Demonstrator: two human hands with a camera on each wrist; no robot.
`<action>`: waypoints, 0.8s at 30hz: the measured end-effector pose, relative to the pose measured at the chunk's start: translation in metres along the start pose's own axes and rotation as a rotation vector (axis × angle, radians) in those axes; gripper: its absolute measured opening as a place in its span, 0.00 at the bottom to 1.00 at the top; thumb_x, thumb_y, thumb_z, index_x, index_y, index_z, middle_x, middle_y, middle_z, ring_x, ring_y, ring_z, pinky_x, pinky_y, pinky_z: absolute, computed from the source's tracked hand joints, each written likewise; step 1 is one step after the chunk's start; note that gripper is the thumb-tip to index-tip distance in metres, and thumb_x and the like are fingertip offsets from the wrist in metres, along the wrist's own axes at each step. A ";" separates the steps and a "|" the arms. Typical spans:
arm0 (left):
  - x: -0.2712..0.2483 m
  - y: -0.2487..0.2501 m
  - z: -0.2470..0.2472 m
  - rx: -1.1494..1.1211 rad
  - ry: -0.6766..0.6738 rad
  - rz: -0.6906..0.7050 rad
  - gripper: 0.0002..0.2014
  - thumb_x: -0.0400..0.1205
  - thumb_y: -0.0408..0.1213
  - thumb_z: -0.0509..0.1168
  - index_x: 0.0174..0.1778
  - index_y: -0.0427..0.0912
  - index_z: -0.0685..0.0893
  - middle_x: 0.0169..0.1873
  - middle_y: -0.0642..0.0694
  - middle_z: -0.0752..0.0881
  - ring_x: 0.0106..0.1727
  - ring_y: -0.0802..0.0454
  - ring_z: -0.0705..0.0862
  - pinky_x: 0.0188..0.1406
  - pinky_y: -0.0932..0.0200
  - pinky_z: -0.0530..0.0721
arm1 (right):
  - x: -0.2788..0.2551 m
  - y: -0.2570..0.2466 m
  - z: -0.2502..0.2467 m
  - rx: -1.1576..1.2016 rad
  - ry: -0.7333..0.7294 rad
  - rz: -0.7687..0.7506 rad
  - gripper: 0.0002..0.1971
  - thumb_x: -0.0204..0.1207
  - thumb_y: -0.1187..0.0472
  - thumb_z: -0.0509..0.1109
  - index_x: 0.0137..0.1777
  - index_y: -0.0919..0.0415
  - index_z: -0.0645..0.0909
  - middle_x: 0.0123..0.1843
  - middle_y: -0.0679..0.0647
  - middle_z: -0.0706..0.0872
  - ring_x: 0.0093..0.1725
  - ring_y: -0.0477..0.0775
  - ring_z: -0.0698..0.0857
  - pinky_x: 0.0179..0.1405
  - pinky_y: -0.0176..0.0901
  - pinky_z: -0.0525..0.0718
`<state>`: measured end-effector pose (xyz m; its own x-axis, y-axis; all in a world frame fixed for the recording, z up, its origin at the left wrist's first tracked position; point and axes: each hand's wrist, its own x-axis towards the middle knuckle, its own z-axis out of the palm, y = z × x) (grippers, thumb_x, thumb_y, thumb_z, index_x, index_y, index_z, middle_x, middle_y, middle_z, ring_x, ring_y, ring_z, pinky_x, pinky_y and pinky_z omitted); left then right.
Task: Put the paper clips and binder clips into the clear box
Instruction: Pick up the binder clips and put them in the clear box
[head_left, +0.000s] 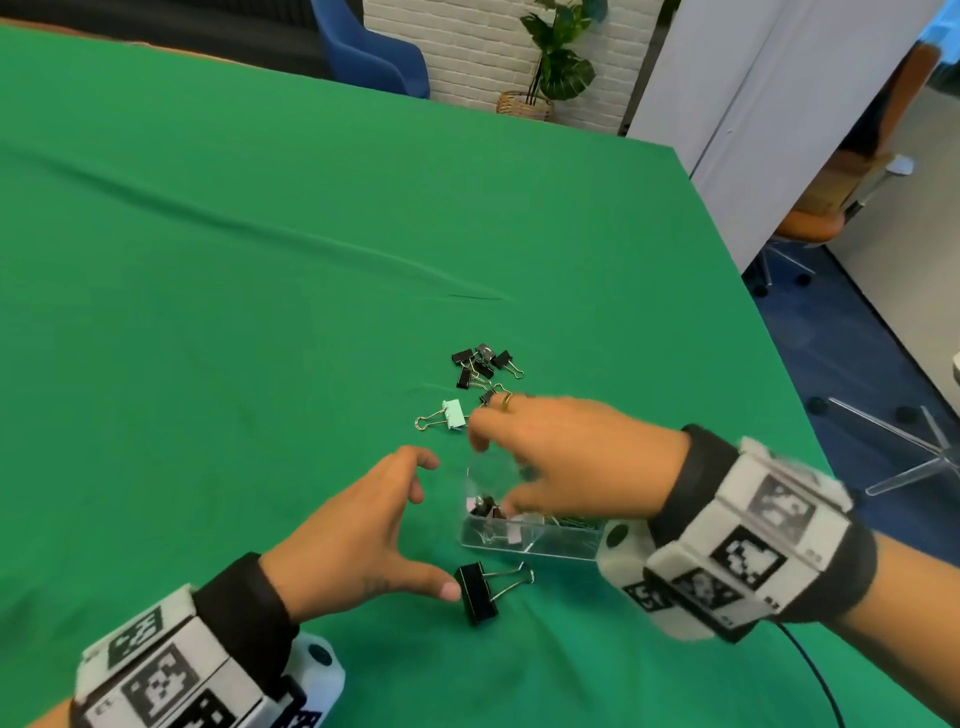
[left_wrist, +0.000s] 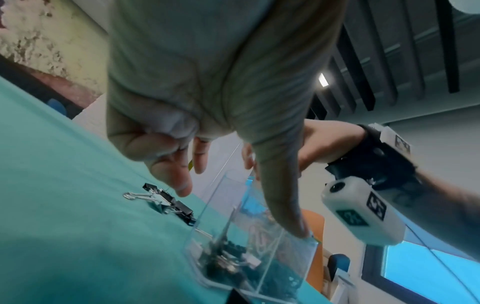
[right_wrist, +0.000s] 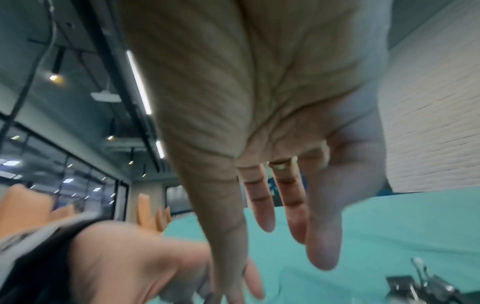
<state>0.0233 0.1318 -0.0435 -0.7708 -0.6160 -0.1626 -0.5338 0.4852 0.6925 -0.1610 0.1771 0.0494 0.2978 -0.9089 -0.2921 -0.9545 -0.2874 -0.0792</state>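
The clear box (head_left: 524, 535) stood on the green cloth (head_left: 260, 260) near the table's front, its long side running left to right. Its far wall and much of its opening were hidden under the right hand (head_left: 566, 457), and its transparent walls were hard to trace against the cloth. Inside lay a jumble of clips (head_left: 491, 512), dark and pale; which were paper clips could not be made out.

The right hand hovered over the box with fingers spread and pointing down, holding nothing, as the right wrist view showed. Its thumb reached to the box's rim; contact could not be judged.

The left hand (head_left: 358, 535) was just left of the box, fingers loosely curved and empty, thumb tip just beside a large black binder clip (head_left: 478, 592) lying in front of the box, wire handles pointing right. Whether the thumb touched it could not be told.

Beyond the box lay a mint binder clip (head_left: 453, 414), handles pointing left, and farther back a cluster of small black binder clips (head_left: 480, 364), partly overlapping, one half hidden behind the right hand's fingers.
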 end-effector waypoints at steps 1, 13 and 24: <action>0.000 -0.003 -0.002 0.030 -0.004 -0.021 0.52 0.40 0.81 0.58 0.61 0.62 0.59 0.49 0.66 0.69 0.40 0.69 0.73 0.37 0.72 0.70 | 0.000 0.007 -0.007 0.046 0.071 0.031 0.19 0.74 0.54 0.69 0.63 0.54 0.70 0.60 0.51 0.78 0.49 0.53 0.78 0.49 0.46 0.79; 0.006 0.027 0.035 0.531 -0.146 -0.115 0.42 0.52 0.78 0.55 0.54 0.52 0.71 0.48 0.56 0.75 0.50 0.55 0.79 0.42 0.60 0.73 | -0.032 0.065 -0.007 0.294 0.183 0.323 0.06 0.75 0.57 0.69 0.50 0.56 0.79 0.41 0.49 0.82 0.40 0.51 0.78 0.47 0.45 0.77; -0.007 0.018 0.008 0.605 -0.082 -0.111 0.37 0.55 0.69 0.44 0.52 0.52 0.77 0.46 0.57 0.80 0.51 0.53 0.83 0.48 0.58 0.78 | -0.004 0.158 0.020 0.379 -0.079 0.492 0.02 0.77 0.62 0.67 0.46 0.56 0.77 0.44 0.58 0.85 0.36 0.49 0.80 0.27 0.33 0.76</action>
<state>0.0163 0.1501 -0.0359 -0.7109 -0.6446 -0.2811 -0.6962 0.7017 0.1514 -0.3135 0.1411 0.0184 -0.1658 -0.8781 -0.4488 -0.9220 0.2995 -0.2454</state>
